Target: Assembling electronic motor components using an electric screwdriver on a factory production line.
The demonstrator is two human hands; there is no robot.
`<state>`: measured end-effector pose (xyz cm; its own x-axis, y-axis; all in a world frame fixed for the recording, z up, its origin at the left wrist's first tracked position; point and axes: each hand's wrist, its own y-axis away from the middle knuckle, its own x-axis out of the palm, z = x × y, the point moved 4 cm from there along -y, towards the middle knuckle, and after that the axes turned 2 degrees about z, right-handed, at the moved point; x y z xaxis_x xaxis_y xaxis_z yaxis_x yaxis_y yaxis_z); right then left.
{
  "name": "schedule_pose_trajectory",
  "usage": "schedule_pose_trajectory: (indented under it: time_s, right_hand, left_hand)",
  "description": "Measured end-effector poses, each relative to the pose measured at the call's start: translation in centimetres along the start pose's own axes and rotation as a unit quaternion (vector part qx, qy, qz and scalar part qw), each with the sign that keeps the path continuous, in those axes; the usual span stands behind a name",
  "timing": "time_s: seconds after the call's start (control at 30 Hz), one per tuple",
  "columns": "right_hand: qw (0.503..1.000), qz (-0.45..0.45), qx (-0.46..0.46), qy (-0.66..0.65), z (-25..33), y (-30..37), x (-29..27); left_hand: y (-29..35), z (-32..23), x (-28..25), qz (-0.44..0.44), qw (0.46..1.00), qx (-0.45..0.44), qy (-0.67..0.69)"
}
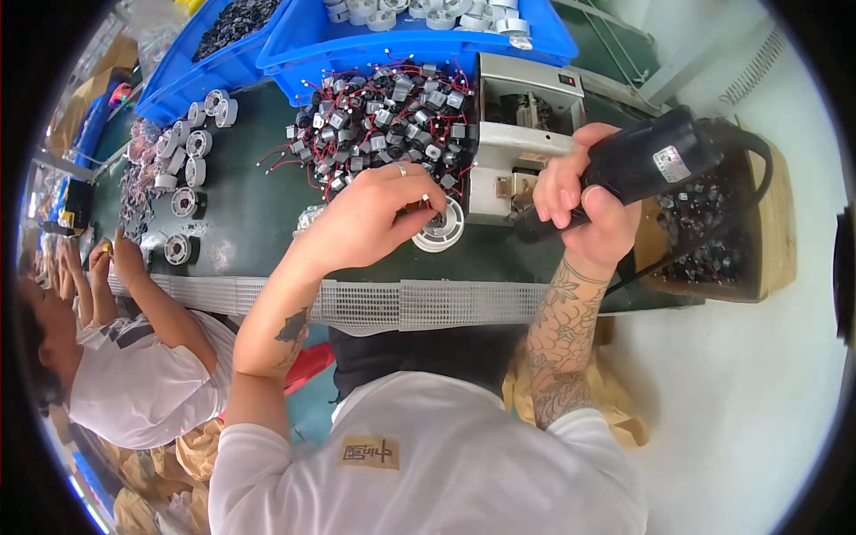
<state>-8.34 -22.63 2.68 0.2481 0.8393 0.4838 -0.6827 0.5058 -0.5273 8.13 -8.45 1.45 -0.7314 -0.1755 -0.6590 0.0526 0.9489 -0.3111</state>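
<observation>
In my right hand [584, 192] is a black electric screwdriver [646, 160], gripped around its body and tilted with its narrow end down to the left. Its black cable bends back on the right. My left hand [383, 214], with a ring on one finger, is closed at the near side of the table. Its thumb and fingers press at the left rim of a round white housing [440, 234], partly covering the dark part inside. A tiny white connector shows by the fingertips. Just beyond lies a heap of small motors [392, 111] with red wires.
A grey metal machine [522, 134] stands behind the housing. Blue bins [410, 45] line the back. A cardboard box [776, 223] of small parts is at right. Several white housings [185, 202] sit left, near a co-worker [143, 374]. White mesh [357, 303] edges the table.
</observation>
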Motion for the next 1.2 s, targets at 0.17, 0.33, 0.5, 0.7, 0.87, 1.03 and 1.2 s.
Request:
schedule_pose_trajectory:
  time_s: [0.17, 0.33, 0.5, 0.7, 0.87, 1.03, 1.2]
  right_hand:
    - [0.993, -0.064, -0.067, 0.066, 1.8, 0.4, 0.6]
    - [0.975, -0.111, -0.124, 0.149, 2.2, 0.0, 1.3]
    - [0.965, -0.119, -0.13, 0.193, 1.8, 0.0, 1.0]
    - [0.968, -0.117, -0.129, 0.179, 1.4, 0.0, 0.6]
    - [0.976, -0.09, -0.1, 0.17, 1.3, -0.3, 0.9]
    - [0.991, -0.052, -0.002, 0.121, 1.0, -0.1, 3.4]
    - [0.987, 0.029, -0.03, 0.158, 0.0, -1.4, 5.7]
  left_hand:
    - [-0.6, 0.8, 0.7, 0.006, 1.0, -0.017, -0.011]
    - [-0.5, 0.7, 1.3, -0.082, 0.99, 0.008, -0.112]
    - [1.1, 2.0, 1.7, -0.039, 0.99, -0.132, -0.036]
    - [2.6, 3.9, 4.5, -0.11, 0.935, -0.259, 0.216]
    - [3.1, 4.9, 5.5, -0.114, 0.895, -0.285, 0.325]
    - [2.9, 5.1, 5.6, -0.117, 0.918, -0.255, 0.279]
    - [3.0, 4.7, 5.4, -0.082, 0.927, -0.259, 0.258]
